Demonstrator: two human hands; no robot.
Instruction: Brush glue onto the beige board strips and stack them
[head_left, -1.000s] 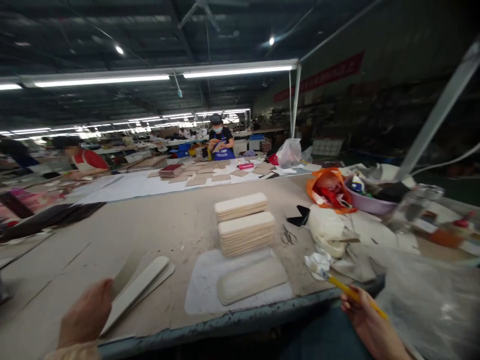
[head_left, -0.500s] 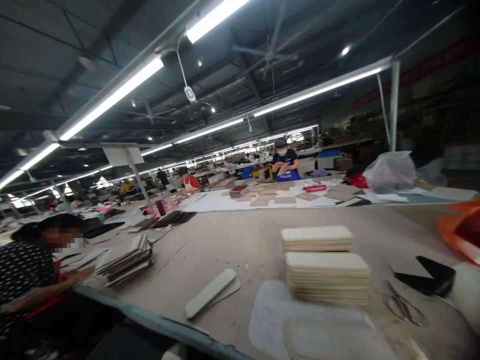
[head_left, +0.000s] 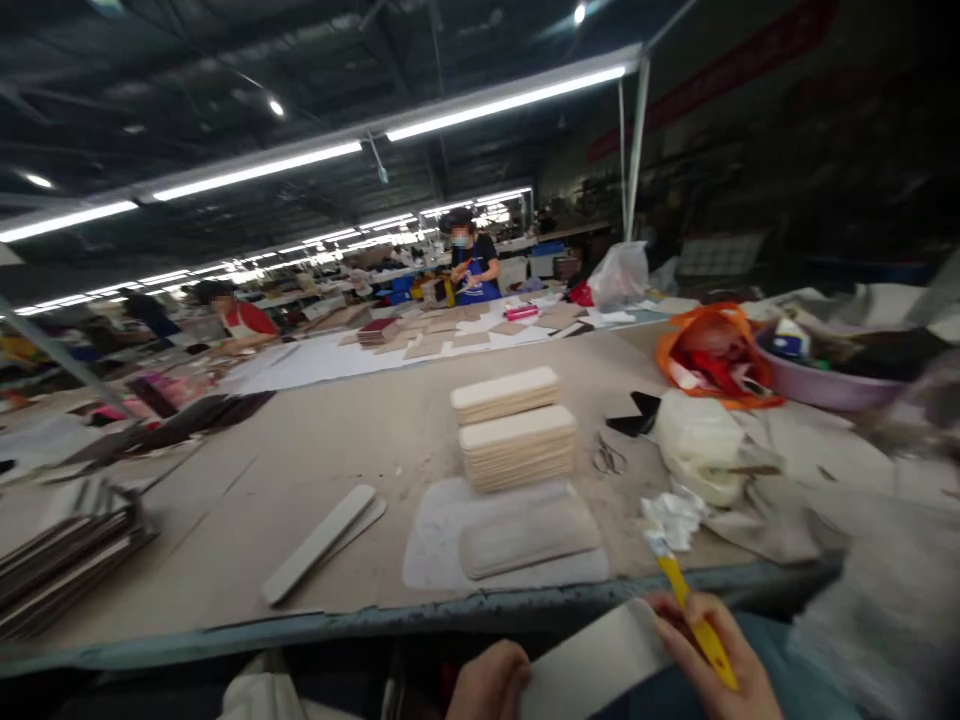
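Head view | left hand (head_left: 489, 684) clamped on pale panel (head_left: 596, 660) | right hand (head_left: 716, 650) clamped on yellow brush (head_left: 675, 577), touching panel

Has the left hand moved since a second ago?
Yes, the left hand has gone from over the table to this side of its near edge, rightward past the two loose strips.

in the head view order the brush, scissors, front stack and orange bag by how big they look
1. Orange bag and front stack, too alike to rank
2. Brush, partly hidden
3. Scissors
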